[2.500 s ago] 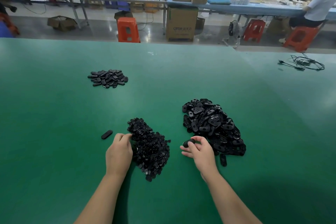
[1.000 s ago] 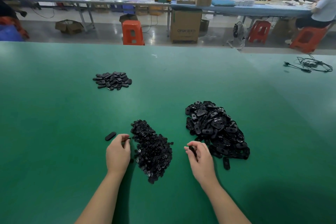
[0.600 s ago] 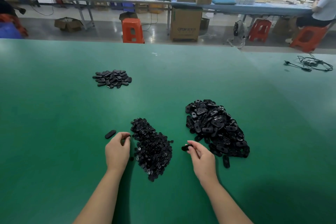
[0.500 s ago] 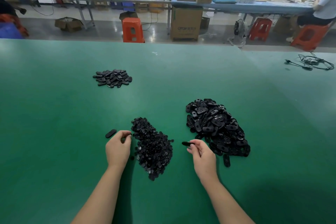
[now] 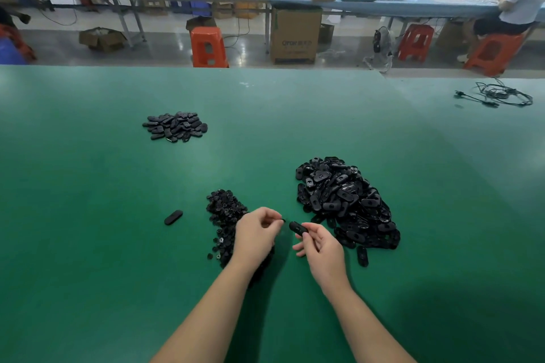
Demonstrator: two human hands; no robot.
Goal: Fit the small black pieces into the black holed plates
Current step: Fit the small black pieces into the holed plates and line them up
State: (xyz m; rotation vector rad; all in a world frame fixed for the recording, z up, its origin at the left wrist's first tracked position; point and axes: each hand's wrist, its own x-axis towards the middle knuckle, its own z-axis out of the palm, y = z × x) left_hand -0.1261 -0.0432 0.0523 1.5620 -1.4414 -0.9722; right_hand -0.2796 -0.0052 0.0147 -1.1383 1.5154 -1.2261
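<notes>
Black heaps [image 5: 345, 200] flank both hands [image 5: 256, 234] (cable [image 5: 501, 94] afar).

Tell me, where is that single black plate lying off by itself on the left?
The lone black plate lies on the green table, just left of the pile of small black pieces and the left hand.

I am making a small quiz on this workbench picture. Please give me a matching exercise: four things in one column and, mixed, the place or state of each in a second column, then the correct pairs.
Things:
1. holed plate
2. small piece
3. pile of small pieces
4. far pile

Places or states:
A. lies alone far out on the table, left of centre
B. pinched in the right hand
C. partly hidden under the left hand
D. pinched at the left hand's fingertips

Pairs: 1-B, 2-D, 3-C, 4-A
</notes>
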